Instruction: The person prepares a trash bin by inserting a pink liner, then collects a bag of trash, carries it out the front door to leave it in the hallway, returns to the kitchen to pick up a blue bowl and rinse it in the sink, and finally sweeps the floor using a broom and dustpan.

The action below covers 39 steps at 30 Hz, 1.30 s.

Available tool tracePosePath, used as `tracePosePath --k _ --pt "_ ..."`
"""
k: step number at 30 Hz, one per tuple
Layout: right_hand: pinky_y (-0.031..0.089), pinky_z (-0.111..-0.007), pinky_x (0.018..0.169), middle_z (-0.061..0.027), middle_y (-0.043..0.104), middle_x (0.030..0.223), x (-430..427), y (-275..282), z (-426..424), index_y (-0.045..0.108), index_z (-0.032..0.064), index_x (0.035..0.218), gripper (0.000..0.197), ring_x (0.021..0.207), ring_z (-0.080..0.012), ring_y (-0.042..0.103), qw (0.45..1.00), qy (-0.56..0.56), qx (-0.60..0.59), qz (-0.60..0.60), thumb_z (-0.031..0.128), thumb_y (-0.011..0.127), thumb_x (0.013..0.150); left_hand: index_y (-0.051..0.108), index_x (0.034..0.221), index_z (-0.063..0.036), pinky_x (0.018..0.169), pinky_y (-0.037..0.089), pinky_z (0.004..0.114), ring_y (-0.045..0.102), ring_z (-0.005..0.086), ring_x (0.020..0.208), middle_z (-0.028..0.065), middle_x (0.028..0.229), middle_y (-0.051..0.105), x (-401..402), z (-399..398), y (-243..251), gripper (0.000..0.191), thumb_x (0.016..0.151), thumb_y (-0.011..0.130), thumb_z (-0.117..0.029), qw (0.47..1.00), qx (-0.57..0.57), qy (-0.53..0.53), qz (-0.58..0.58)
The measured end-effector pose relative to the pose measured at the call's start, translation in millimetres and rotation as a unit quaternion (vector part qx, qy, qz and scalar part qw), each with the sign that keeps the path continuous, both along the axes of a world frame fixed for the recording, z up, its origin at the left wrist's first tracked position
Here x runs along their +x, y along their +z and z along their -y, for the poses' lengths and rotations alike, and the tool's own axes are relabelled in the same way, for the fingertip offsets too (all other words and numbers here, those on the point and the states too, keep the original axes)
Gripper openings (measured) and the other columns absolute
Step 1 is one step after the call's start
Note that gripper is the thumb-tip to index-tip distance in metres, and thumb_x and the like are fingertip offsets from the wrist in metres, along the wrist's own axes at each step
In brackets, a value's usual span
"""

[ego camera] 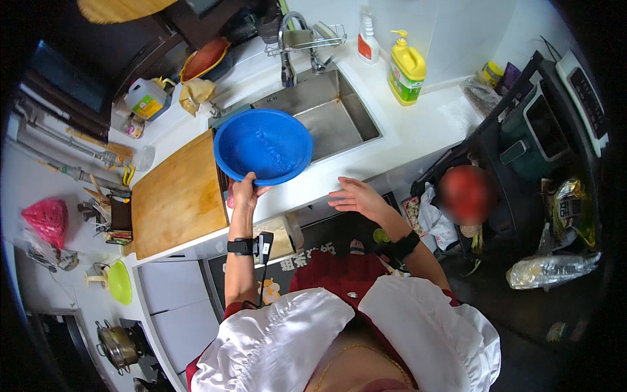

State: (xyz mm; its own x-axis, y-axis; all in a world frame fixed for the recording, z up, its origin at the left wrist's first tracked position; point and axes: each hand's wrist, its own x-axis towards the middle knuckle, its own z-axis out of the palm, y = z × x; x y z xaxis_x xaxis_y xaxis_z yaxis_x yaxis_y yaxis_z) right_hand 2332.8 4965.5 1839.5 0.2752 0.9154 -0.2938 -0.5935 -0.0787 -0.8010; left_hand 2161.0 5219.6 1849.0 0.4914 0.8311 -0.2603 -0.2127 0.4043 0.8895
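Observation:
My left hand (248, 192) grips the near rim of a blue plastic basin (263, 146), thumb over the rim. The basin lies over the left part of the stainless steel sink (333, 115) and partly over the counter, next to a wooden cutting board (181, 196). Inside it I see some wet-looking glints but no object. My right hand (356, 198) hangs in the air in front of the counter's front edge, to the right of the basin, fingers spread and holding nothing. A pinkish thing shows partly beside my left hand; I cannot tell what it is.
Behind the sink stands a chrome faucet (289, 49) beside a wire rack (318, 41). A white spray bottle (368, 44) and a yellow pump bottle (406, 71) stand on the right. At far right is a dark shelf (514, 196) with appliances and bags. A drawer (274, 237) is partly open below the counter.

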Motion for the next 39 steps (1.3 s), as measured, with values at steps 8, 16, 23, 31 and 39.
tracePosePath --k 8,16,23,31,39 --pt "0.050 -0.035 0.076 -0.0224 0.056 0.106 87.5 0.6 -7.2 0.032 0.0024 0.123 0.048 0.090 -0.0301 0.060 0.999 -0.040 -0.017 0.010 0.033 0.047 0.089 0.042 0.109 0.0066 0.042 0.056 0.037 0.060 0.0299 0.067 0.0194 0.091 0.054 85.6 -80.5 -18.5 0.033 0.079 0.049 -0.003 0.983 0.106 0.049 -0.140" --pt "0.050 -0.033 0.076 -0.0197 0.058 0.102 79.3 1.8 -49.7 0.031 -0.0004 0.123 0.048 0.087 -0.0274 0.060 0.998 -0.044 -0.032 0.045 0.030 0.047 0.089 0.026 0.125 0.0086 0.082 0.045 0.042 0.056 0.0398 0.092 0.0295 0.100 0.055 84.3 -140.8 -35.3 0.074 0.068 0.062 -0.021 0.831 0.341 0.072 -0.434" --pt "0.050 -0.035 0.078 -0.0207 0.055 0.106 63.4 1.6 -81.8 0.030 0.0012 0.125 0.049 0.089 -0.0278 0.060 0.999 -0.010 -0.010 0.035 0.028 0.048 0.088 0.013 0.132 0.0041 0.072 0.046 0.045 0.058 0.0423 0.077 0.0312 0.081 0.057 79.0 -109.8 3.3 0.078 0.071 0.058 -0.014 0.744 0.461 0.070 -0.479" --pt "0.050 -0.033 0.076 -0.0203 0.057 0.104 65.8 3.2 -96.3 0.034 0.0009 0.122 0.045 0.088 -0.0270 0.060 0.998 0.011 -0.032 0.051 0.027 0.048 0.088 0.006 0.136 -0.0035 0.059 0.048 0.045 0.059 0.0408 0.066 0.0323 0.088 0.056 60.4 -75.1 11.1 0.084 0.069 0.056 -0.001 0.726 0.499 0.057 -0.470" --pt "0.050 -0.032 0.075 -0.0191 0.058 0.102 79.8 14.6 -126.4 0.039 0.0005 0.118 0.041 0.087 -0.0257 0.061 0.994 0.057 -0.036 0.083 0.027 0.047 0.088 0.019 0.137 -0.0124 0.049 0.048 0.037 0.059 0.0364 0.060 0.0335 0.125 0.033 44.2 -57.5 34.0 0.082 0.065 0.054 0.007 0.655 0.629 0.119 -0.402"
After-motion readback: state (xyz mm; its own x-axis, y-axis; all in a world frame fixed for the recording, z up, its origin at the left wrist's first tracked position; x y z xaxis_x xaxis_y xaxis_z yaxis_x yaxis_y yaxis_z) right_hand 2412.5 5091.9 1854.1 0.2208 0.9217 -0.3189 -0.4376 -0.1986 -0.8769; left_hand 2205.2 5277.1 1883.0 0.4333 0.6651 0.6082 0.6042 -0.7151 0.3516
